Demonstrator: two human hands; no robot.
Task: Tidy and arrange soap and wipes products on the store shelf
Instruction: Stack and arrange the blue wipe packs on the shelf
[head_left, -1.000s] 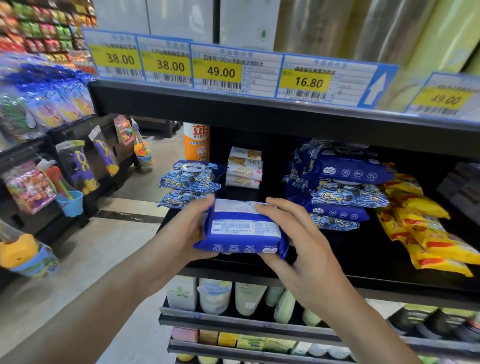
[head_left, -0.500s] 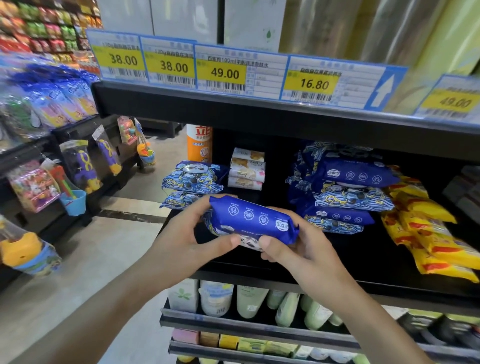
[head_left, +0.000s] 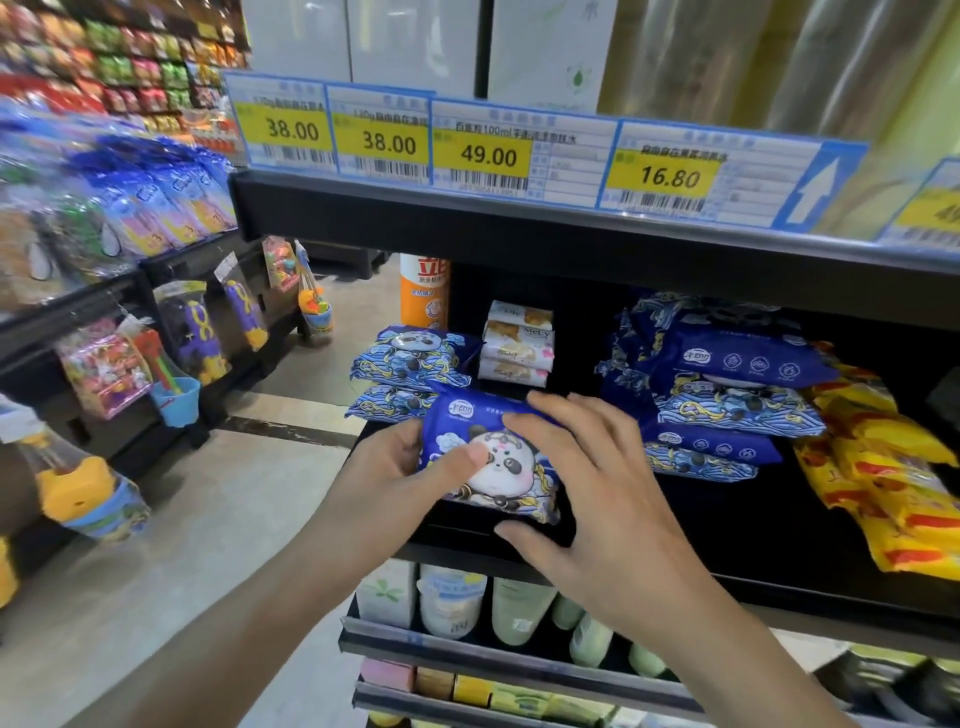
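— Wipes pack (head_left: 493, 457), location relative to each hand?

— Held between them at the front edge of the black shelf (head_left: 779, 540). Left hand (head_left: 400, 478) grips the pack's left end, thumb pressed on the panda face, fingers hidden beneath. Right hand (head_left: 587, 499) lies over the right end, fingers spread across the top edge, thumb curled under the near edge.

— Orientation?

— Panda face up, tilted toward the camera. Long axis runs left to right, hand to hand; white brand logo sits at the far-left corner.

— Neighbouring stock?

— Beyond the left hand, a short stack of matching packs (head_left: 410, 364). Beyond the right hand, a taller blue stack (head_left: 727, 395), with yellow packs (head_left: 883, 467) further right. Soap bars (head_left: 517, 343) stand behind, between both hands.
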